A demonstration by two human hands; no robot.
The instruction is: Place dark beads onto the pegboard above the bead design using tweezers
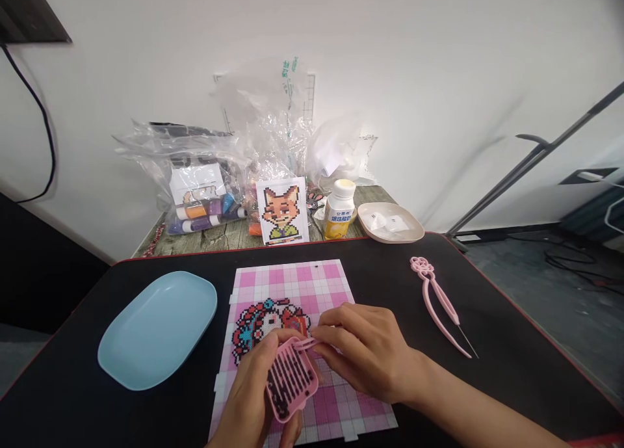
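Holding a pink bead tray point(291, 378) above the pegboard point(292, 279), the left hand point(248, 396) grips it from below. The right hand point(365, 354) pinches a pink tool point(307, 342) at its rim (tip hidden). Bead pick-up, probably; the next move calls for a steady, fine lift.

A small white plastic bottle with a pale yellow cap point(340, 207), standing at the back of the table, carries a yellow label with two rows of blue Chinese characters, too small to read with certainty. A crumpled clear plastic bag point(273, 119) against the wall bears green printing, also illegible.
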